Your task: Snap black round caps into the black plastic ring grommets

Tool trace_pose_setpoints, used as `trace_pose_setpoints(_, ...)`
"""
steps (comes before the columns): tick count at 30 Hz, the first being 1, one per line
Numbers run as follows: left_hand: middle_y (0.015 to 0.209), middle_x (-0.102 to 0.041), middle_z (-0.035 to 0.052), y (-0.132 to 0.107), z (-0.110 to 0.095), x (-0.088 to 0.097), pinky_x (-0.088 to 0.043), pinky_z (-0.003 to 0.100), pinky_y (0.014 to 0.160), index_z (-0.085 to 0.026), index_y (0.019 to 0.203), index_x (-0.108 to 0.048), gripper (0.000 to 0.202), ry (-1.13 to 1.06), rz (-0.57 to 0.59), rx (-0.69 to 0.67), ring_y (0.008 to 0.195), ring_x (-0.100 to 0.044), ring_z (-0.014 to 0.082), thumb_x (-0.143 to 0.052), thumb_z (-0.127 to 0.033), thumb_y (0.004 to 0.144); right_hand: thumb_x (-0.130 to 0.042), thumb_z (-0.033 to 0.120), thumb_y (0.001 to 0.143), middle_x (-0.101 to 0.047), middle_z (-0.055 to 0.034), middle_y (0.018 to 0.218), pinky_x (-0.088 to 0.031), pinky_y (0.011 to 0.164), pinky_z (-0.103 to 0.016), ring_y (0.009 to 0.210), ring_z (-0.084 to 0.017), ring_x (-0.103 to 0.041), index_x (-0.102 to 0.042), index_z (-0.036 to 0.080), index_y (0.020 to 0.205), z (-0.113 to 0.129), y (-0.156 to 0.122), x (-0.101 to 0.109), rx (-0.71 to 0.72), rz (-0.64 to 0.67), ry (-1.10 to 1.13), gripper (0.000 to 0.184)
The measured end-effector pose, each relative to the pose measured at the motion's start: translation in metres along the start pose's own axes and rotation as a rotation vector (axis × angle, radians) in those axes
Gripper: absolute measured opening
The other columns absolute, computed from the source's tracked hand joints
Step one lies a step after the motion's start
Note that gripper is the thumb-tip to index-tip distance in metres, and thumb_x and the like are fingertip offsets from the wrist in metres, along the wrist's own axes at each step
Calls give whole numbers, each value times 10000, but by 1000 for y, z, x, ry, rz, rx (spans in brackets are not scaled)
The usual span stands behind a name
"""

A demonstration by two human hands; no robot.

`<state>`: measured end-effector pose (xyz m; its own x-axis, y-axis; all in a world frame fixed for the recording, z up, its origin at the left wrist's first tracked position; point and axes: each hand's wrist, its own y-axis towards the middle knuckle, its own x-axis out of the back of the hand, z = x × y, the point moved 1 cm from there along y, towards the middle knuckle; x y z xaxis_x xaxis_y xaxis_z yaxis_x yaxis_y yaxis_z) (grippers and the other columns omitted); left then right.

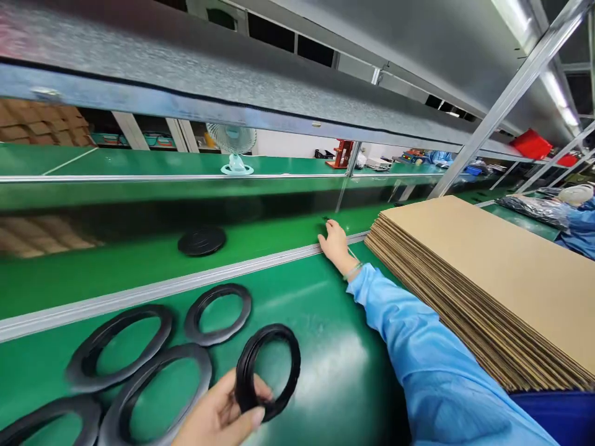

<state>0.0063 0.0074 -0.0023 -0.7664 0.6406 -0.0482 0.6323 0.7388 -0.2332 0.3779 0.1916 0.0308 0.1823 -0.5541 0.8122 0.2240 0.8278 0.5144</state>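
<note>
While the left hand (223,416) sits low and close to the body, its grip is closed on a black ring (294,368): the thumb lies across the near side of the band and the fingers curl behind it. The ring is tilted up off the green tabletop (334,347), its opening facing up and towards the wearer. It hangs just right of four flat rings (216,339) of the same black material. These lie face down on the tabletop, some of them touching one another, and run off towards the left corner.

The right hand (333,244) is well apart from all of them, at full stretch up and to the right, with the blue sleeve (418,347) lying along the tabletop. Its grip is open and holds nothing; the palm is down on the aluminium rail (186,282) that divides the tabletop from the conveyor belt (116,266). Just past its fingertips a small dark item (325,218) lies on the belt, too small to identify.

A black disc (202,240) rests flat on the belt, beyond the rail. It lies up and slightly left of the held ring and well left of the right hand, so the left hand looks the nearer to it, though the rail runs between them. A stack of cardboard sheets (488,266) lies beside the right forearm, its long edge running away along the belt. At the far right edge another person's blue sleeve (581,229) shows.
</note>
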Motion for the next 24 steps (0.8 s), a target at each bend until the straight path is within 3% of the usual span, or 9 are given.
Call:
trace_pose_setpoints(4, 1003, -646, 90, -6, -13, 0, -484, 317, 885, -169, 997, -647, 448, -7, 4, -17, 967, -590, 251, -716, -573, 817, -773, 109, 873, -510, -142, 1323, -277, 1154, -405, 1229, -289, -457, -646, 80, 1197, 61, -91, 31, 360, 215, 88, 350)
trace_pose_setpoints(7, 995, -645, 75, -11, -22, -5, -497, 306, 876, -169, 999, -610, 449, -93, -50, 0, 936, -597, 226, -753, -535, 784, -859, 131, 831, -572, -99, 1258, -336, 1112, -404, 1175, -282, -513, -709, 131, 1074, 88, -133, 54, 531, 353, 152, 286)
trace_pose_setpoints(11, 1035, -658, 105, -12, -22, -9, -522, 323, 842, -169, 1076, -520, 585, -142, -135, -2, 946, -613, 233, -807, -526, 713, -777, 44, 897, -622, -56, 1148, -447, 980, -347, 1072, -236, -569, -726, 169, 1040, 100, -126, 63, 539, 386, 216, 197)
trace_pose_setpoints(16, 1048, -665, 116, -10, -19, -7, -525, 359, 866, -189, 1009, -459, 510, -88, -202, 8, 967, -627, 237, -786, -461, 727, -911, 76, 809, -613, -53, 1064, -462, 950, -353, 996, -227, -557, -740, 186, 1095, 98, -94, 38, 527, 446, 313, 351)
trace_pose_setpoints(20, 1068, -655, 101, -10, -15, -4, -520, 359, 888, -195, 1003, -456, 441, -42, -223, 43, 993, -621, 227, -742, -424, 758, -964, 112, 751, -591, -48, 1097, -449, 955, -365, 993, -222, -527, -747, 223, 1106, 96, -99, 23, 577, 522, 444, 431)
trace_pose_setpoints(24, 1085, -649, 82, -13, -10, -3, -515, 348, 902, -205, 1031, -458, 414, -32, -218, 68, 1036, -609, 225, -726, -404, 785, -968, 50, 703, -613, -52, 1050, -465, 902, -372, 955, -229, -533, -774, 198, 999, 95, -107, 22, 536, 482, 534, 383)
